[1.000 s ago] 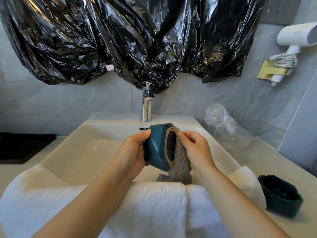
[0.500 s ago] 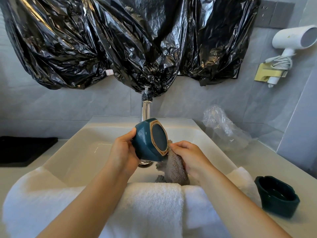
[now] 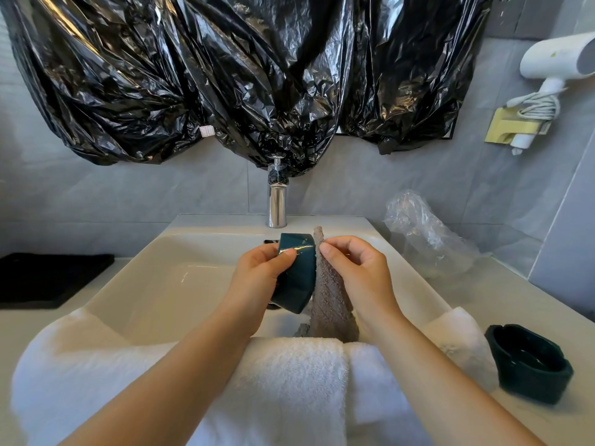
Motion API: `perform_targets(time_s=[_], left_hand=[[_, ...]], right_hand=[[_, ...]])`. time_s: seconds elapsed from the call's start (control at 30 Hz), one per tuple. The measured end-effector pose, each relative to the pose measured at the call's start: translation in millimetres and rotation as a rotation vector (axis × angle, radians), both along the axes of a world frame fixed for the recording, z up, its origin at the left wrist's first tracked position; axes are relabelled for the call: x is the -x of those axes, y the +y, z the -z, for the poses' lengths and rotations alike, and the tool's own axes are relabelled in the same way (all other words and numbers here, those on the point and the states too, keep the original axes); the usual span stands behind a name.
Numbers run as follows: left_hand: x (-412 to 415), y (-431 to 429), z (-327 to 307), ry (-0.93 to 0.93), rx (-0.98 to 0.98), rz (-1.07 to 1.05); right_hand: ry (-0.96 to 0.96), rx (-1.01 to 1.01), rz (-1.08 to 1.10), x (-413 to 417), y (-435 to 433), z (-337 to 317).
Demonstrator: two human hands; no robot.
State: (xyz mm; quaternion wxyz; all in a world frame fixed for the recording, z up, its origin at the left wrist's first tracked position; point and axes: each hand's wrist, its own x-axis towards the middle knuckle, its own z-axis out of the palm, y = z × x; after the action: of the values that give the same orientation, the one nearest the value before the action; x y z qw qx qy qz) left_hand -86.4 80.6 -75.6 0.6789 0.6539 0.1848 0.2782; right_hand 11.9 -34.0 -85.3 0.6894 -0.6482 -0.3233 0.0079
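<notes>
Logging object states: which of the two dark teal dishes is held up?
The dark teal ceramic dish gripped by the left hand over the white sink, tipped against the grey cloth; the other teal dish sits upright on the counter.

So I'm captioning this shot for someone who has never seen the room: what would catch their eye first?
Crumpled black plastic bags hang across the wall above the tap, filling the top of the view. In the centre, over the white sink, the left hand grips a teal bowl while the right hand pinches a grey-brown cloth against it. A thick white towel lies over the sink's near edge.
</notes>
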Motion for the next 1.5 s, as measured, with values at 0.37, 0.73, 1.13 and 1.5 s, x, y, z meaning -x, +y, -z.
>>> perform_targets(time_s=[0.37,0.73,1.13,1.5], left_hand=[[0.9,10.0,-0.3,-0.07,0.261,-0.022],[7.8,14.4,-4.0,-0.319,0.652,0.055],[7.6,11.4,-6.3,-0.352,0.635,0.098],[5.3,4.9,-4.0,-0.202,0.394,0.159]], right_hand=[[-0.177,0.128,-0.19,10.2,5.4,-0.3],[-0.146,0.23,-0.157,7.5,6.9,2.9],[0.104,0.205,0.034,-3.8,6.6,6.8],[-0.024,0.149,0.174,-5.8,3.2,4.6]])
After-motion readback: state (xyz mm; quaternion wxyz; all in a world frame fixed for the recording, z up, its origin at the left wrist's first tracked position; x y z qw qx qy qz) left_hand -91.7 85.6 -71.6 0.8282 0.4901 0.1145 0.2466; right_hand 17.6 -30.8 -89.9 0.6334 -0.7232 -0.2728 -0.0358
